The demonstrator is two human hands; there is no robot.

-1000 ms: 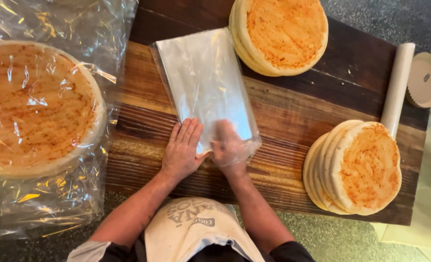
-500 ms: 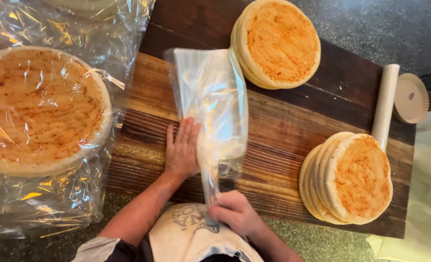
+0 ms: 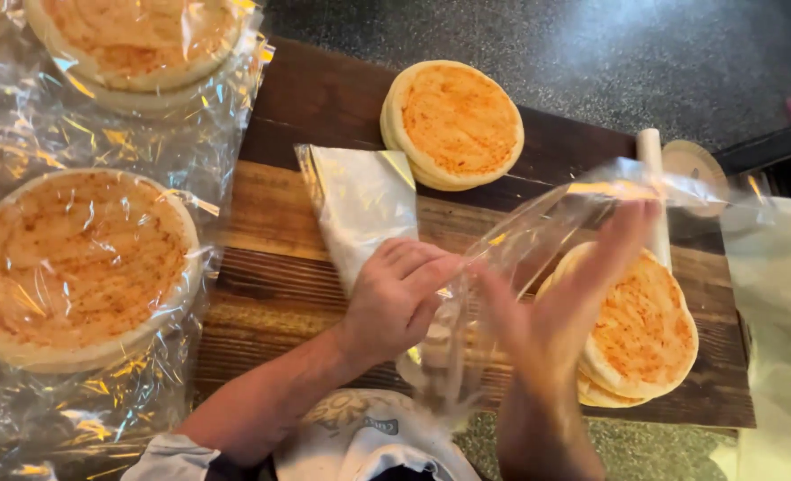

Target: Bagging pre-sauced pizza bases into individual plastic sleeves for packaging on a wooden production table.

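On the wooden board (image 3: 271, 214), one clear plastic bag (image 3: 538, 240) has been lifted off the pile of flat bags (image 3: 360, 200), where half a second ago it was only being peeled up at its near end. It is now held up and spread by the right hand (image 3: 560, 307), which is blurred, so the fingers' exact hold cannot be told. The pile is pressed flat by the left hand (image 3: 395, 298), palm down, nothing being grasped. A stack of flatbreads (image 3: 640, 334) lies just beside the raised bag, another stack (image 3: 453, 120) farther back. Bagging appears about to begin.
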